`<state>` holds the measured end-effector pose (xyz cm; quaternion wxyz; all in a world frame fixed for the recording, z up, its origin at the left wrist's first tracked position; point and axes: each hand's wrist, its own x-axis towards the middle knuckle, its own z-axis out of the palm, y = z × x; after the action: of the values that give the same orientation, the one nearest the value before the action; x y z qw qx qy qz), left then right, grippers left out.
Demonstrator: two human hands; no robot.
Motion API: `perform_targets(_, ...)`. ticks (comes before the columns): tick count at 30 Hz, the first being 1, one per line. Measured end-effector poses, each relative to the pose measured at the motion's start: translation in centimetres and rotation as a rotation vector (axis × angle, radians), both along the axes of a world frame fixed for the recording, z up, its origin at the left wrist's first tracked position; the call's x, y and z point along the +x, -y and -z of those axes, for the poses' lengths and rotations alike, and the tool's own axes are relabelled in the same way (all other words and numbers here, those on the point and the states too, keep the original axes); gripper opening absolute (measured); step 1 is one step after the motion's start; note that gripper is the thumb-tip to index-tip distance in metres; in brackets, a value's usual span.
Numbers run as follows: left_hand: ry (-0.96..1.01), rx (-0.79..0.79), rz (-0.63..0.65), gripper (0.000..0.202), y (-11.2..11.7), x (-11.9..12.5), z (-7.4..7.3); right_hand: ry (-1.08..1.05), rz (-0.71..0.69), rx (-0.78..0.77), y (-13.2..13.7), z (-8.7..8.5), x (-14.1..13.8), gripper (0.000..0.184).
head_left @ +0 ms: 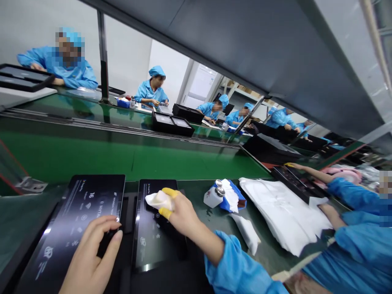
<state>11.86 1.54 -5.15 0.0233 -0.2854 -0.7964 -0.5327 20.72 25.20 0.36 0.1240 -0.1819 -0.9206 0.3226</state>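
We log two bare hands at the bench, well apart. The left hand (90, 255) lies open, its fingers stretched across the lower right edge of a black glass panel (70, 220). We see no pinch there, only fingertips on the glossy surface. The right hand (180, 214) is over a second black glass panel (153, 241), which sits just beside the first. Two of its fingers wear yellow finger cots (169, 192) and clamp a crumpled white wipe (159, 201) at the panel's upper end. We cannot tell whether the wipe touches the glass. Both panels carry fine white printed icons and text, and they lie in a matte black holder (130, 216).

To the right, on a dark green bench mat (220, 253), stands a small white bottle with a metal pump top (214, 195). It rests beside a blue-and-white folded cloth (235, 200). Farther right lies a soft, creased stack of white wipes (281, 212), with a loose white wipe (246, 232) near its edge.

A co-worker's blue sleeve (352, 196) enters at right, and that person's hand (301, 171) reaches over a black tray (298, 183). Beyond a green conveyor belt (122, 159), more people in blue gowns and caps (153, 85) sit at work among black trays (171, 124).
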Motion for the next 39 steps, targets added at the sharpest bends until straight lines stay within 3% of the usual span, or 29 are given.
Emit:
perform_targets(2,0.034,0.006,0.008,0.025,-0.1,0.1,-0.5,0.053,-0.074,0.215,-0.2,0.5,-1.5,0.058)
perform_targets(6,0.016,0.016,0.02,0.023,-0.2,0.3,-1.0,0.064,-0.189,0.348,1.4,2.7,-1.4,0.057)
perform_targets(10,-0.02,0.035,0.03,0.019,-0.3,0.3,-1.2,0.009,-0.446,0.316,3.8,4.0,3.5,0.055)
perform_targets(14,-0.048,0.021,0.044,0.018,-0.3,0.4,-1.0,0.046,-0.691,0.229,4.5,3.5,7.7,0.048)
perform_targets(16,-0.024,0.021,0.053,0.021,-0.3,0.5,-0.9,0.025,-0.628,0.212,3.5,2.9,7.6,0.047)
perform_targets(21,0.079,-0.002,0.051,0.029,-0.1,0.4,-0.1,-0.051,-0.106,0.368,-1.0,2.2,2.3,0.054)
perform_targets(23,0.132,-0.018,0.053,0.03,0.0,0.2,0.3,-0.007,0.022,0.401,-2.1,2.6,0.9,0.053)
perform_targets(25,0.153,-0.024,0.066,0.029,0.1,0.0,0.8,0.001,0.019,0.392,-1.7,3.4,1.1,0.054)
perform_targets(27,0.145,-0.03,0.079,0.028,0.2,0.0,1.0,-0.032,-0.108,0.356,-0.1,4.3,3.1,0.056)
perform_targets(30,0.124,-0.038,0.075,0.028,0.3,0.4,0.8,-0.041,-0.34,0.208,2.9,5.0,7.4,0.053)
perform_targets(32,0.137,-0.046,0.076,0.027,0.2,0.6,0.4,-0.002,-0.4,-0.027,4.2,4.9,9.5,0.047)
perform_targets(35,0.155,-0.047,0.093,0.024,0.1,0.5,0.6,-0.035,-0.235,-0.495,5.0,4.4,9.8,0.054)
perform_targets(39,0.184,-0.045,0.149,0.024,0.0,-0.5,3.4,-0.197,0.107,-1.173,5.5,4.7,6.4,0.066)
